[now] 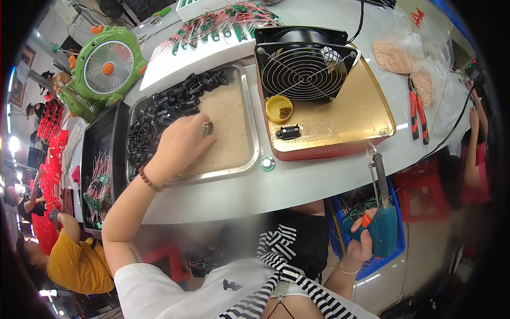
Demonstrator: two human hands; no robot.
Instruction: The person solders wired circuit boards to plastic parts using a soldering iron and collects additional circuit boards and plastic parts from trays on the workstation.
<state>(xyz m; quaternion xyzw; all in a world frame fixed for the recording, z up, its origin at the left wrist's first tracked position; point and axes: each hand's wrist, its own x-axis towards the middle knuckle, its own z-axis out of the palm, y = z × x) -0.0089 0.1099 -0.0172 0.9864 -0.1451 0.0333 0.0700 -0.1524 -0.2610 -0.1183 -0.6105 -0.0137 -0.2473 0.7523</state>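
A long white workbench (297,183) curves across the scene, crowded with gear. At its far middle stands a black box fan (304,63) with a wire grille, tilted on the back edge of a gold-topped red tray (348,119); on that tray sit a small yellow cup (279,108) and, just nearer, a small black part (289,132). To the left lies a steel tray (241,159) with a heap of black plastic parts (159,114) piled along its far and left sides. Farther left, a green toy-like fan (106,66) stands at the bench's far corner, and a white slab beyond the steel tray carries bundles of red-and-green wired pieces (218,24). A black bin (98,138) at the left end holds more wired pieces. On the right lie red-handled pliers (418,114) beside clear bags of pale granules (396,53). The person's left hand (178,146), a beaded bracelet at the wrist, rests inside the steel tray with fingers curled around a small dark part (208,128) at the edge of the heap. The right hand (361,242), held low off the near edge of the bench, is closed around the grip of a teal soldering gun (381,212), its tip pointing up towards the gold tray's near right corner. A blue crate (398,244) sits below that hand.
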